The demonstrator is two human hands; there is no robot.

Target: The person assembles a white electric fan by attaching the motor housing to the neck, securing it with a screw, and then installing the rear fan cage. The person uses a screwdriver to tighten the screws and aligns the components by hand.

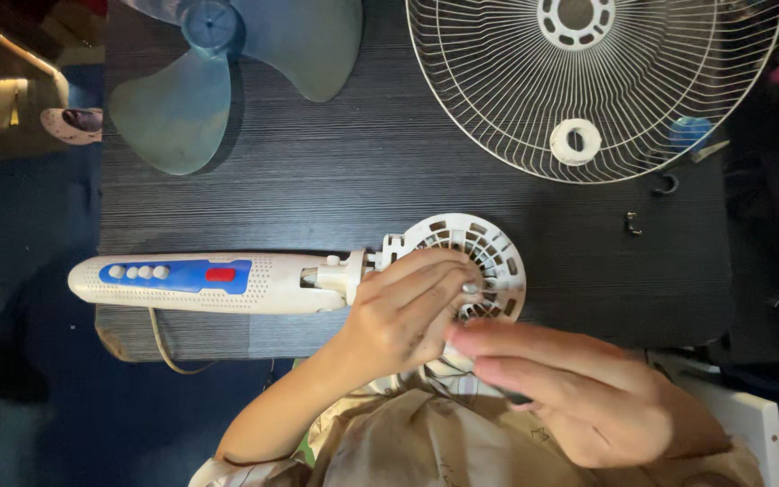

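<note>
A white fan body (227, 281) with a blue button panel lies across the dark table (335, 171). Its round vented motor housing (489, 248) points right. My left hand (403, 311) rests on the housing, fingers curled over its middle and touching a small metal part there. My right hand (570, 392) hovers just below the housing, fingers closed on a small dark object that is mostly hidden.
A translucent blue fan blade (227, 63) lies at the back left. A white wire grille (588, 81) sits at the back right with a white ring (575, 142) on it. A blue cap (689, 132), small dark hooks and screws (667, 187) lie by the right edge. A cord (160, 343) hangs off the front.
</note>
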